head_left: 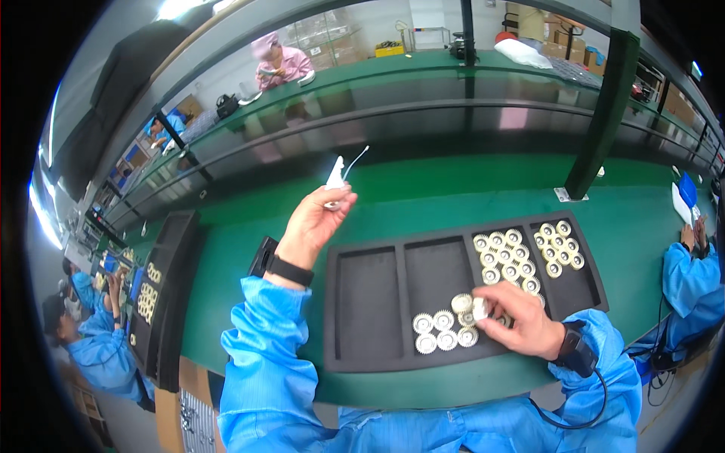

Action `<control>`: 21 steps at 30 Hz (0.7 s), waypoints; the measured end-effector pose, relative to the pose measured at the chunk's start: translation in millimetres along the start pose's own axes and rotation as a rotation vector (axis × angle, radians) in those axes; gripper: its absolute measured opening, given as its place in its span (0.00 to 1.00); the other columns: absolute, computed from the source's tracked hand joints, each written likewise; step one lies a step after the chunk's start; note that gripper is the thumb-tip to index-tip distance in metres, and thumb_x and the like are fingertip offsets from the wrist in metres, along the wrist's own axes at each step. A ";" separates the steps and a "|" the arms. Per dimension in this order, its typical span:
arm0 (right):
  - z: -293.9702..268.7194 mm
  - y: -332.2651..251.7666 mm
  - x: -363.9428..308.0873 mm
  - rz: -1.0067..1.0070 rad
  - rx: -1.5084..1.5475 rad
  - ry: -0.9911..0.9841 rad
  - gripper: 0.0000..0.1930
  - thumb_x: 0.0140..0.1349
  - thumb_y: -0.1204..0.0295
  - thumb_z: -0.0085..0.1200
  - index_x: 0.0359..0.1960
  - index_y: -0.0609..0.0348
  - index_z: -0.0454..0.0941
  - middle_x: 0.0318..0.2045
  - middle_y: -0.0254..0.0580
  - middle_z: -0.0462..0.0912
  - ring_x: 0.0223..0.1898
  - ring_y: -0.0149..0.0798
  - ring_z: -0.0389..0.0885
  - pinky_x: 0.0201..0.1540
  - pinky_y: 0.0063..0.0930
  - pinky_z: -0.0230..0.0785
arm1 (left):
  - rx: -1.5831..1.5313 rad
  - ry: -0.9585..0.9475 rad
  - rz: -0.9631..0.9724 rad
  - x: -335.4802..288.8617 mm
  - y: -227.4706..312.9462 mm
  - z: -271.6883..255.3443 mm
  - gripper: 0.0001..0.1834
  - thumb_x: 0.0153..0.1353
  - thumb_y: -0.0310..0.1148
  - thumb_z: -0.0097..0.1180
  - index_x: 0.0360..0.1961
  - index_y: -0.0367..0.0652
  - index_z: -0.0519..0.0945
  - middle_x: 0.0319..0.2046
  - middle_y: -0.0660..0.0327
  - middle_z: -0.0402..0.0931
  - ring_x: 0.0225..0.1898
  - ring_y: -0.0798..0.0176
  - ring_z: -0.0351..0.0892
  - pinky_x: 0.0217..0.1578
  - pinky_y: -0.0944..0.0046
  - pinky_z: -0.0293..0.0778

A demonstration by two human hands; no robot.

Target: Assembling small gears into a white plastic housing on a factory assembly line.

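Raised over the green bench, my left hand is closed around a small white plastic piece. A thin white stick or wire juts up beside that piece; whether the two are joined I cannot tell. My right hand pinches a cream toothed gear between thumb and fingers, low over the black tray. Several gears lie in the near part of the tray's second compartment from the left. More gears fill much of the third, partly hidden by my right hand, and others sit in the rightmost.
To the left stands another black tray with gears. A green post rises from the bench at the right. Co-workers in blue sleeves work at both sides, and a person in pink sits across. A cable hangs at my right wrist.
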State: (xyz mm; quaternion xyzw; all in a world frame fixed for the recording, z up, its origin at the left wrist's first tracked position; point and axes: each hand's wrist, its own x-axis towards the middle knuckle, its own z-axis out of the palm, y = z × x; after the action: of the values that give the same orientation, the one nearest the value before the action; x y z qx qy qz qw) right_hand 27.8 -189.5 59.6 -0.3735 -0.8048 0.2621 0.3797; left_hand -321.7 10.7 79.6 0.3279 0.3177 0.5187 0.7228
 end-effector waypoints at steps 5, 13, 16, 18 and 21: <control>2.5 -2.6 8.0 0.268 0.605 0.096 0.19 0.62 0.80 0.56 0.55 0.67 0.71 0.44 0.36 0.77 0.43 0.26 0.78 0.47 0.21 0.72 | -0.105 -0.151 -0.107 -89.4 -46.6 52.5 0.19 0.65 0.27 0.53 0.55 0.29 0.69 0.48 0.40 0.75 0.45 0.48 0.81 0.45 0.62 0.82; 41.4 -24.8 59.9 0.165 0.678 -0.088 0.21 0.63 0.80 0.55 0.58 0.67 0.68 0.48 0.39 0.76 0.50 0.30 0.76 0.51 0.25 0.71 | -0.311 -0.213 -0.251 -139.8 -90.6 72.2 0.22 0.71 0.35 0.44 0.60 0.31 0.65 0.57 0.48 0.69 0.59 0.51 0.71 0.59 0.52 0.73; 45.2 -20.2 59.3 0.217 0.665 -0.115 0.21 0.62 0.81 0.55 0.58 0.68 0.68 0.47 0.40 0.76 0.48 0.30 0.76 0.51 0.25 0.72 | -0.250 -0.230 -0.201 -145.4 -91.3 70.6 0.24 0.70 0.34 0.45 0.62 0.31 0.63 0.58 0.48 0.69 0.58 0.53 0.72 0.58 0.53 0.74; 46.0 -18.9 58.2 0.226 0.696 -0.101 0.21 0.62 0.80 0.55 0.57 0.69 0.69 0.47 0.40 0.76 0.47 0.30 0.77 0.51 0.26 0.72 | -0.234 -0.235 -0.183 -150.8 -91.5 72.1 0.24 0.70 0.34 0.46 0.62 0.31 0.63 0.57 0.49 0.69 0.58 0.54 0.73 0.57 0.54 0.74; 48.3 -19.1 57.7 0.256 0.685 -0.117 0.21 0.62 0.79 0.56 0.57 0.69 0.69 0.48 0.40 0.75 0.47 0.30 0.76 0.52 0.26 0.72 | -0.178 -0.249 -0.165 -155.3 -94.1 70.6 0.23 0.70 0.34 0.47 0.61 0.31 0.65 0.55 0.50 0.71 0.56 0.56 0.74 0.57 0.56 0.74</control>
State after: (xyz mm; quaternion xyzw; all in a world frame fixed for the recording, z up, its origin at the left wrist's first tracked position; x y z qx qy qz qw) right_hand -43.8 -161.2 69.3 -0.3068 -0.6373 0.5826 0.4004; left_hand -254.6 -171.5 63.7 0.2969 0.2043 0.4391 0.8230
